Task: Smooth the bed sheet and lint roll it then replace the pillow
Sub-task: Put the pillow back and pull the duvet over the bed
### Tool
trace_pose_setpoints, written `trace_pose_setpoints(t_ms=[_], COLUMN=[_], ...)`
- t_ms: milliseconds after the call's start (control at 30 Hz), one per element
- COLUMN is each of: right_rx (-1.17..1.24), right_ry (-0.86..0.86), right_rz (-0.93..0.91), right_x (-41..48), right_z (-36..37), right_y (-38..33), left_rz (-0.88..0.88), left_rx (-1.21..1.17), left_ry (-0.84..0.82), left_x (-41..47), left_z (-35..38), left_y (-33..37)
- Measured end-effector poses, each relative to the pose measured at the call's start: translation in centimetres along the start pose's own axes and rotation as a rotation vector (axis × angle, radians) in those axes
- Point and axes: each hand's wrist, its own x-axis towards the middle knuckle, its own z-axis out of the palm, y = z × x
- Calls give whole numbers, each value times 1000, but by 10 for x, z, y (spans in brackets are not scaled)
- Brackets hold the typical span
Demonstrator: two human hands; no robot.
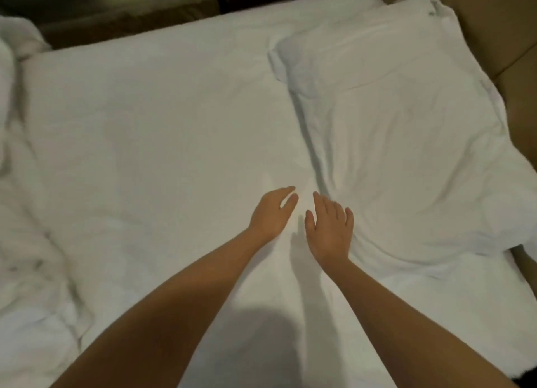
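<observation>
White bed sheet [151, 120] lies mostly flat, faintly creased. Rumpled white pillow [392, 131] sits at right. Left hand [271, 211] and right hand [329, 227] are flat-fingered, grasping nothing. No legible writing.

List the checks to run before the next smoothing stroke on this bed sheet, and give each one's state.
1. Hands free: left hand and right hand open, holding nothing: ok.
2. Hands flat on the bed sheet: contact unclear: cannot tell.
3. Sheet smooth: creases beside the right hand: not ok.
4. Pillow off the sheet: it lies on the right part: not ok.
5. Lint roller at hand: none in view: cannot tell.
</observation>
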Motion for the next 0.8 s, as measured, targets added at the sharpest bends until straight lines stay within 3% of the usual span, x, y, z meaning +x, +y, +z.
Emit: trace_pose_setpoints(t_ms=[100, 233, 333, 533, 700, 800], right_rx=[100, 455, 561, 572, 410, 296], right_ry=[-38, -254, -359, -491, -651, -680], right_rz=[-104, -90, -147, -216, -357, -256], right_x=[-20, -54, -94, -174, -217, -216], right_z=[-1, 4, 30, 124, 208, 249], right_y=[-47, -136, -226, -408, -553, -600], left_rz=[-94, -107, -196, -438, -737, -877], left_rx=[-70, -68, -157, -141, -119, -150], left_ry=[121, 190, 361, 564, 592, 623], left_x=[-39, -90, -143, -269, -353, -364], left_z=[-53, -136, -222, -366, -453, -481], left_y=[-21, -69, -127, -278, -396, -436])
